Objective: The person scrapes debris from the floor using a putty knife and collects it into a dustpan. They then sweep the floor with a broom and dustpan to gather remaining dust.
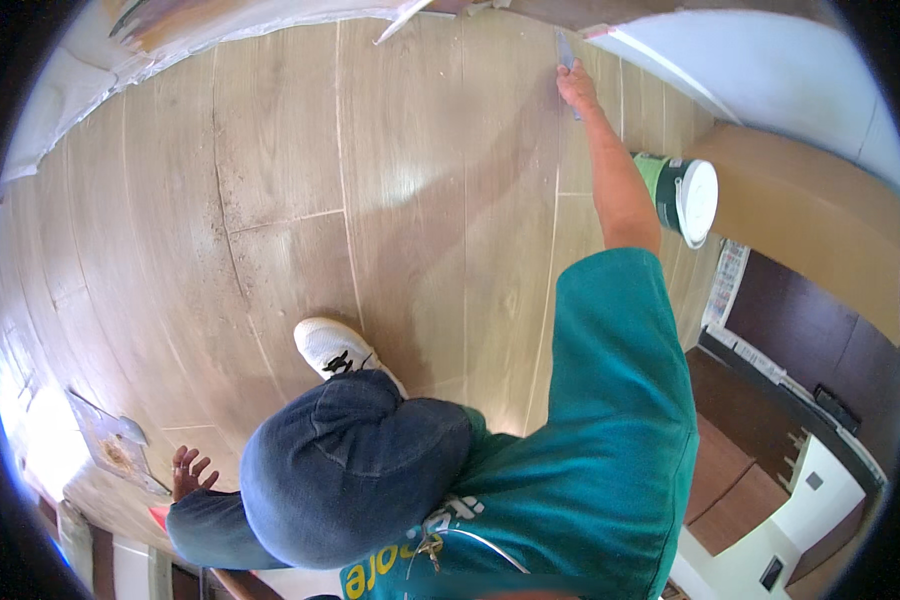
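My right hand reaches far forward over the wood-look tile floor. It grips a flat greyish scraper, whose blade points at the base of the pale wall panel. At lower left, my left hand has its fingers spread and bent, with nothing seen in it. Dark blue cloth partly hides its wrist. Left of that hand lies a flat board with a small brownish heap of debris and a rounded grey tool at its edge.
A green bucket with a white lid stands beside my right forearm. Plastic sheeting edges the floor at upper left. Loose crumbs lie along a tile joint. My bent knee and white shoe are in front. Dark furniture stands right.
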Available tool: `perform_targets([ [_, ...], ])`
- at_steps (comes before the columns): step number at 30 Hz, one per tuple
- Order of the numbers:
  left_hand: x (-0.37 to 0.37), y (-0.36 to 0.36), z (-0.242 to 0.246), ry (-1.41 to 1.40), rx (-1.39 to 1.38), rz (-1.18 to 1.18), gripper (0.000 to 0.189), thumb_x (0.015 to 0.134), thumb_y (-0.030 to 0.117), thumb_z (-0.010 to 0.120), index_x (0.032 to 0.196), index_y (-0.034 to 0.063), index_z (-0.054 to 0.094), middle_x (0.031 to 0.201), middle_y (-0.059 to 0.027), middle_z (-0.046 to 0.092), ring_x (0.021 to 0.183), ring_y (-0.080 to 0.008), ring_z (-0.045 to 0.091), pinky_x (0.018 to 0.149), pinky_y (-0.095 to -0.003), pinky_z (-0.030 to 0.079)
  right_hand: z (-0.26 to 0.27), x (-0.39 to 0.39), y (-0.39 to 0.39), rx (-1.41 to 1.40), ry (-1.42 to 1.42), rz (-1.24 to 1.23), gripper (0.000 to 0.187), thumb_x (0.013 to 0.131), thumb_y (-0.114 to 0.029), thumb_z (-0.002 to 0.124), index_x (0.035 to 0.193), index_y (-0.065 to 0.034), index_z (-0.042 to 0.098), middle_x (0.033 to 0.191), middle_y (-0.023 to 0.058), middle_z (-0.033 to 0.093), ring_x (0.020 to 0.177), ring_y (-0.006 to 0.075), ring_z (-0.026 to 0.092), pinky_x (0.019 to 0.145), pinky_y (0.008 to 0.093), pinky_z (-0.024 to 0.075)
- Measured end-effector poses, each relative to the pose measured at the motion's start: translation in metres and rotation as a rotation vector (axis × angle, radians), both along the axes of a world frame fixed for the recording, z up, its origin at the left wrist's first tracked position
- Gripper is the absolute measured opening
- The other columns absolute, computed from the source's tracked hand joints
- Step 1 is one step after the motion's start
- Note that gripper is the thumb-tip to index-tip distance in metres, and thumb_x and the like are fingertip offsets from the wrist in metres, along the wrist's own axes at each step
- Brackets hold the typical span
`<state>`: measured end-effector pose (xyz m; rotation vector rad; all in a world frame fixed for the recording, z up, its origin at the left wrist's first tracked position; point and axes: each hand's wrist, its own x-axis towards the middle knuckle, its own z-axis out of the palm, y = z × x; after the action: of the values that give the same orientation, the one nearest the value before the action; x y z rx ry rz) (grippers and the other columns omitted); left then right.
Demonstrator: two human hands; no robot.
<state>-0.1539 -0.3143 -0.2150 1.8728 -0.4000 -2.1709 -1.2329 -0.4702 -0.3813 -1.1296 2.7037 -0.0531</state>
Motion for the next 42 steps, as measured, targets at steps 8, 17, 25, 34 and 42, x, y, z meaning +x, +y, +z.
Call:
perform_targets([
  [8,-0.018,0.012,0.007,0.056,-0.131,-0.031,0.063,0.087,0.045,0.064,0.139,0.023,0.036,0.132,-0.0022,0.047,0.114,-0.0235,0.054,0.086,-0.0504,0.053,0.012,0.076,0.16,-0.014,-0.093,-0.013,0.045,0.094,-0.037,0.046,0.118,0.0008,0.045,0.098,0.0326,0.062,0.094,0.05,0.059,0.083,0.0561,0.0458],
  [17,-0.034,0.01,0.03,0.006,-0.17,-0.066,0.066,0.086,0.05,0.061,0.141,0.0219,0.035,0.133,-0.0024,0.045,0.116,-0.0228,0.052,0.087,-0.0493,0.053,0.009,0.081,0.191,0.016,-0.136,0.001,0.047,0.093,-0.04,0.046,0.12,-0.0008,0.045,0.098,0.0319,0.062,0.095,0.0494,0.06,0.083,0.0559,0.0465],
  [25,-0.026,0.014,0.035,0.07,-0.23,-0.162,0.071,0.083,0.051,0.064,0.14,0.0225,0.035,0.132,-0.0016,0.046,0.117,-0.0232,0.051,0.088,-0.049,0.052,0.02,0.09,0.228,-0.011,-0.151,0.044,0.049,0.093,-0.038,0.045,0.122,0.0009,0.047,0.102,0.0325,0.062,0.095,0.0487,0.06,0.083,0.0548,0.0474],
  [34,-0.028,0.021,0.035,0.116,-0.285,-0.106,0.068,0.084,0.051,0.063,0.139,0.0222,0.035,0.132,-0.002,0.045,0.116,-0.0227,0.051,0.087,-0.0484,0.053,0.024,0.068,0.209,-0.159,-0.033,0.005,0.046,0.093,-0.038,0.048,0.117,0.0014,0.048,0.091,0.0274,0.064,0.085,0.0417,0.065,0.073,0.0486,0.0497],
  [42,-0.035,0.019,0.037,0.058,-0.238,-0.06,0.068,0.084,0.05,0.064,0.138,0.021,0.037,0.13,-0.0021,0.047,0.114,-0.0229,0.052,0.086,-0.0477,0.053,0.004,0.025,0.122,-0.128,-0.219,-0.244,0.049,0.091,-0.041,0.046,0.116,0.0006,0.05,0.101,0.03,0.064,0.097,0.0452,0.062,0.086,0.0517,0.047],
])
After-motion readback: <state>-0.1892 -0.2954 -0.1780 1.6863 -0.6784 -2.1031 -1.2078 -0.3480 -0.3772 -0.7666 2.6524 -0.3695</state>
